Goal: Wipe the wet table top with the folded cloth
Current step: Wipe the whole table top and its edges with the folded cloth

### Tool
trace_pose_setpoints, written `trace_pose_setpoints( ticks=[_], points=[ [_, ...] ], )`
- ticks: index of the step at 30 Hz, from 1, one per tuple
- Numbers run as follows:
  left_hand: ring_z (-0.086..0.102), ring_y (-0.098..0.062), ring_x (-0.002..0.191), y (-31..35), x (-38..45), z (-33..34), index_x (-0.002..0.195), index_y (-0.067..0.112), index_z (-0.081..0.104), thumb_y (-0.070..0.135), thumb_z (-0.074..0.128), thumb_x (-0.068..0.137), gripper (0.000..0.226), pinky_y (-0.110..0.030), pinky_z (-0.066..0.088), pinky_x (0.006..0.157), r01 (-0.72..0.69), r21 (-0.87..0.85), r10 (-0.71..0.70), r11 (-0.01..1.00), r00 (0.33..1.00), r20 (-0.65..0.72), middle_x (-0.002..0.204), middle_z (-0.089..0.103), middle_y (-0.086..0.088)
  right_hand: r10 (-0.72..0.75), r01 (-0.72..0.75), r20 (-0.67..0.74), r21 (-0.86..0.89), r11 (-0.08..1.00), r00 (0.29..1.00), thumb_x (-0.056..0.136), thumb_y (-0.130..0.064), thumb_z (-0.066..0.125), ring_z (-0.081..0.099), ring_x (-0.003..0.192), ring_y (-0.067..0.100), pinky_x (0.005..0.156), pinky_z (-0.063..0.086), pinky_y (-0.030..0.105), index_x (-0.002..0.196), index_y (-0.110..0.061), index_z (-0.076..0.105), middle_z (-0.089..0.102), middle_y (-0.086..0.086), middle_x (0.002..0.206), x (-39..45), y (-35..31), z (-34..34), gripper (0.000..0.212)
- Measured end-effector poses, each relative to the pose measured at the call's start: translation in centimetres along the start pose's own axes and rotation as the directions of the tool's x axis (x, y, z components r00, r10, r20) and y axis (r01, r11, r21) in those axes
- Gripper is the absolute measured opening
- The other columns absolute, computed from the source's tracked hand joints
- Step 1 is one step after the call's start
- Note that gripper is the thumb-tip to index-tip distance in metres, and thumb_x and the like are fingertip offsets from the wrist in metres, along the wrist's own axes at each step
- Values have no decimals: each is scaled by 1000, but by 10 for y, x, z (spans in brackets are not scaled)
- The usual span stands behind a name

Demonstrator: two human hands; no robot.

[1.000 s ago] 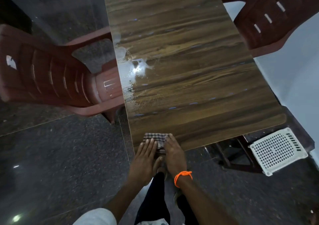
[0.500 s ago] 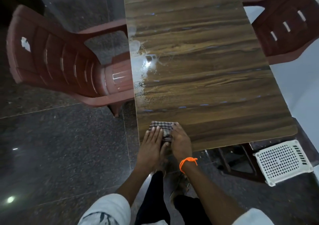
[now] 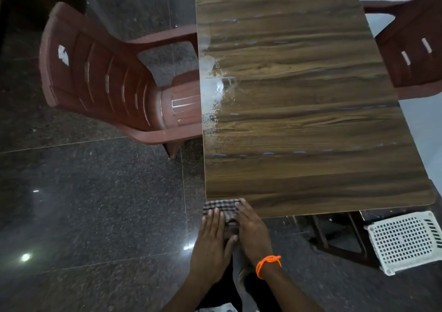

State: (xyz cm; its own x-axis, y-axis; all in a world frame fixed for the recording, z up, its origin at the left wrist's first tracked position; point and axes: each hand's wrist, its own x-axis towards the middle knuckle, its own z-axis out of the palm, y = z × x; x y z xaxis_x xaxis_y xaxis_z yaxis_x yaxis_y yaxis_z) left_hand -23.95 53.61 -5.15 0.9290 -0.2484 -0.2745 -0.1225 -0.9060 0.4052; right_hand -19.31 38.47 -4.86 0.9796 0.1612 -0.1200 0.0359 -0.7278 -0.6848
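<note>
A folded checked cloth (image 3: 221, 205) lies at the near left corner of the wood-grain table top (image 3: 299, 111). My left hand (image 3: 211, 238) and my right hand (image 3: 251, 228) press flat on it side by side, fingers pointing away from me. The right wrist wears an orange thread band. A shiny wet patch (image 3: 216, 91) with droplets spreads along the table's left edge, well beyond the cloth. Much of the cloth is hidden under my hands.
A reddish-brown plastic chair (image 3: 107, 84) stands against the table's left side, another chair (image 3: 413, 48) at the right. A white perforated plastic stool (image 3: 404, 240) sits on the dark granite floor (image 3: 95, 204) near the table's front right corner.
My view has shifted, so the table sits further right in frame. Both hands stay pressed on the cloth at the near corner, drawn slightly closer to the edge.
</note>
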Motion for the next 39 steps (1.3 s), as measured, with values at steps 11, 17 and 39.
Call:
trace_pose_setpoints(
  ticks=[11, 17, 39],
  points=[
    [20, -24, 156, -10, 118, -29, 155, 6, 39, 48, 29, 108, 63, -43, 10, 129, -126, 42, 125, 991, 992, 8, 164, 30, -12, 75, -84, -197, -39, 996, 977, 77, 14, 65, 51, 127, 28, 107, 41, 37, 107, 2, 70, 63, 16, 125, 87, 17, -26, 33],
    [19, -21, 156, -54, 145, -57, 156, 8, 37, 44, 34, 110, 59, -42, 9, 129, -65, 56, 66, 996, 998, -18, 164, 31, -9, 22, -34, -122, -90, 995, 992, 79, 10, 62, 46, 131, 27, 111, 34, 32, 109, 3, 69, 62, 16, 126, 135, -14, -4, 32],
    [35, -28, 150, -31, 180, -56, 148, 2, 50, 42, 38, 106, 58, -48, 24, 126, -269, 91, 276, 959, 958, -78, 155, 47, -14, 66, -82, -120, -129, 988, 991, 82, 8, 62, 49, 129, 31, 109, 39, 40, 108, 5, 68, 62, 19, 126, 150, 15, -42, 27]
  ],
)
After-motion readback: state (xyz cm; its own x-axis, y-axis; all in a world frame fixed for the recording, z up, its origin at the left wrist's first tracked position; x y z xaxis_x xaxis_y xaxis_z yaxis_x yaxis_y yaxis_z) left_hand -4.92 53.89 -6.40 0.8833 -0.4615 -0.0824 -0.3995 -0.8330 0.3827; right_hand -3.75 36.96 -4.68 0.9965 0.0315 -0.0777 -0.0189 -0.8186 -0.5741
